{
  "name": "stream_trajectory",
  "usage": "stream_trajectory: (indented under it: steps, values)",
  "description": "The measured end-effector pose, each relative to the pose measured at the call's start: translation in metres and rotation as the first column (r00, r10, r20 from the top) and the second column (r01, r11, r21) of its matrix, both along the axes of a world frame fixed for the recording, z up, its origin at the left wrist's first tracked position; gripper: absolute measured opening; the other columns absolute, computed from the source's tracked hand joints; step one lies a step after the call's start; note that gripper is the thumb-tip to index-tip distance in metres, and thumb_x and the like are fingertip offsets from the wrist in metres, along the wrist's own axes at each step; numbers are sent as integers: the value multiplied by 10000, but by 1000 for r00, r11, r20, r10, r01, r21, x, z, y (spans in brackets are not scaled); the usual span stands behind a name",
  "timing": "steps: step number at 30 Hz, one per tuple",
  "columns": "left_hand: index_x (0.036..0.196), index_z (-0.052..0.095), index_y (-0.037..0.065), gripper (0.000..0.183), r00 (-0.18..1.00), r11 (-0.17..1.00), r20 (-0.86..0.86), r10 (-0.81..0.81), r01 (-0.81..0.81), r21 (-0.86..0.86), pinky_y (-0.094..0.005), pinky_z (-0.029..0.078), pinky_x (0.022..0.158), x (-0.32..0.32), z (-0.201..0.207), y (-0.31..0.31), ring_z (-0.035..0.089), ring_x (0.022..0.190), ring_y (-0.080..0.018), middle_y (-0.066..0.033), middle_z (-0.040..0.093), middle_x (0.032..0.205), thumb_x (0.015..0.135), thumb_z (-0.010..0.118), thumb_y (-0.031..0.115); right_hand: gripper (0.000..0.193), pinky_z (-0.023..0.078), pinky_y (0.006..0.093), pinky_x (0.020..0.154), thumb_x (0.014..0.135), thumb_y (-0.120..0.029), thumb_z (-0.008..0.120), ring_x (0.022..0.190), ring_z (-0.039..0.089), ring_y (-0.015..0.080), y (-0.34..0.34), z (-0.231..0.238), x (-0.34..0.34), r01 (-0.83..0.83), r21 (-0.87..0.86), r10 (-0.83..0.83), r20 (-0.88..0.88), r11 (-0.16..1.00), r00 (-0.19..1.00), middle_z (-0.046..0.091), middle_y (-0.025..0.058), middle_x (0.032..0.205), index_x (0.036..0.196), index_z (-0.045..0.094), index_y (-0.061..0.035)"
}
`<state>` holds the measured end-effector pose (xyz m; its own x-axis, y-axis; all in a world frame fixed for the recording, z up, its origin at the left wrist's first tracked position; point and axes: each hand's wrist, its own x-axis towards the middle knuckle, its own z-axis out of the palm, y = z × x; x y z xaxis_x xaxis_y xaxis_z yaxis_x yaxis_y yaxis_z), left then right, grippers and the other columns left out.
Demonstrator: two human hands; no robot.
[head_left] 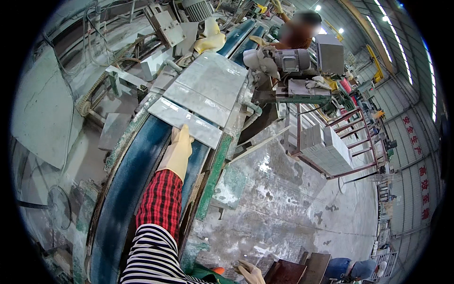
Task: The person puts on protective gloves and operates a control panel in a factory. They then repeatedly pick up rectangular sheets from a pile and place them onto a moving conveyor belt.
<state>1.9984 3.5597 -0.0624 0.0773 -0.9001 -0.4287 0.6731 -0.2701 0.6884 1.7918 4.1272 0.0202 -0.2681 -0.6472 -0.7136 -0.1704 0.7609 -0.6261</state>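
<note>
A narrow pale marble-look tile strip (187,122) lies crosswise over the blue conveyor belts (130,163). My left hand (177,147), in a cream glove, grips its near edge, with a finger over the top; the fingers underneath are hidden. Just beyond the strip, wider grey-white tiles (205,80) rest flat on the same line. Low at the bottom edge, my right hand (249,272), also gloved, hangs with fingers apart and nothing in it, left of some brown boards (302,270).
A green metal rail (215,177) edges the conveyor's right side. Grey motor (292,60) and machine parts stand at the far right, near another person (300,31). A red-brown metal rack (352,142) holds stacked tiles (326,146). Another grey motor (197,9) stands far left.
</note>
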Motion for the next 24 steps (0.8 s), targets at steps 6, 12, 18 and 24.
stream_trajectory:
  steps: [6,12,18,24]
  values:
    - [1318,495,79,414,941,994,335,-39,3,106,-379,547,743,-8,13,-11,678,966,-246,-163,648,1170,959,573,271,492,547,330,906,1012,-200,646,1149,674,242,-4,-3,-3,6,66,-7,17,998,1000,685,164,1278,1446,533,3]
    - [1151,588,-3,399,944,989,303,-127,97,112,-367,596,718,2,50,1,753,894,-265,-184,731,1006,983,547,357,562,509,348,994,994,-256,681,1225,617,241,-15,6,-2,-12,140,9,22,990,1000,644,178,1336,1460,509,7]
    - [1157,650,-1,579,70,654,752,-656,551,519,-399,595,641,67,59,-22,736,702,-242,-199,749,872,1021,486,538,482,504,257,1004,1024,-183,620,1159,648,147,-24,26,2,-103,127,116,-104,987,988,690,122,1280,1453,516,11]
    - [1484,448,37,706,-267,889,898,350,397,-228,-485,380,1132,32,29,52,474,1370,-374,-281,472,1491,968,610,491,508,494,287,1017,1004,-261,625,1165,655,181,-22,42,9,-80,108,93,-123,991,988,702,134,1265,1438,547,-9]
